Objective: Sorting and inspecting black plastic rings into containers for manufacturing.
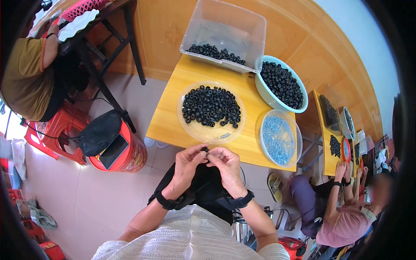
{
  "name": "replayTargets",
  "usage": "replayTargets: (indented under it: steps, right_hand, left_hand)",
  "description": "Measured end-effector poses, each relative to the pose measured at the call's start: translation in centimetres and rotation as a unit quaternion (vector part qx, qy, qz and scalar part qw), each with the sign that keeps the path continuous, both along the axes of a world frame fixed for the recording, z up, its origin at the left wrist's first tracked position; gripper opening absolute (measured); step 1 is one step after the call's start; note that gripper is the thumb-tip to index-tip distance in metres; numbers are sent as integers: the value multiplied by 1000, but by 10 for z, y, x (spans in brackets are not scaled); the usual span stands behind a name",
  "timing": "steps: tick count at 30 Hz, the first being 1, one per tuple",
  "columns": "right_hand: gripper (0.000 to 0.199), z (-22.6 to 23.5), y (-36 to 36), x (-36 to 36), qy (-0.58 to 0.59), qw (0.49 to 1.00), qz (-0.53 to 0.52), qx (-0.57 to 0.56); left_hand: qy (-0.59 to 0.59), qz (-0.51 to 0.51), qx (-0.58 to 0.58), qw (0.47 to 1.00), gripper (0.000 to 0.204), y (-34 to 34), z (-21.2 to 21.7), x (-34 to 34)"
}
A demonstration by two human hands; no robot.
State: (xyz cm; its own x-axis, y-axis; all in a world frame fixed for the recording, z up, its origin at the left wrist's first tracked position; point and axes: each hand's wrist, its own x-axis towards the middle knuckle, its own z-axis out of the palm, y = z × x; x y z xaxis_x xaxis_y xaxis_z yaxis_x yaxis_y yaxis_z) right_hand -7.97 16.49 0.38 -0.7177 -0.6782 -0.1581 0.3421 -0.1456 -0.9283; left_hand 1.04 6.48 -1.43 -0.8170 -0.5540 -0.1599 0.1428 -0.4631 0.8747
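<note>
My left hand [187, 164] is closed, pinching a small black ring-shaped part [204, 149] between thumb and fingers. Right beside it, my right hand [225, 165] is closed too, its thumb and fingertips meeting at the part; whatever they pinch is too small to make out. Both hands are just off the near edge of the yellow table [167, 123]. Beyond them lies a shallow clear round tray [189, 128] with many black ring-shaped parts [210, 104]. A few tiny bluish clear pieces [224, 135] rest near the tray's front rim.
At the right, a clear round tub [299, 149] holds tiny bluish pieces. Behind stand a pale blue basin [299, 108] and a clear plastic bin [255, 32], both with black parts. A red bucket [134, 158] carries a phone [113, 151]. People sit at tables on both sides.
</note>
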Motion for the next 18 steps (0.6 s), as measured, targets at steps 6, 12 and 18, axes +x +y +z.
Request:
replayTargets:
  steps: [6,12,18]
  right_hand:
    - [10,14,-5,-55,453,853,-72,250]
    - [10,15,-25,-88,587,678,46,440]
    - [13,9,-37,-98,502,732,108,448]
  left_hand:
    - [18,20,47,999,24,-11,1,11]
    - [-5,0,57,998,25,-7,0,15]
    - [-23,1,62,998,25,-7,-4,19]
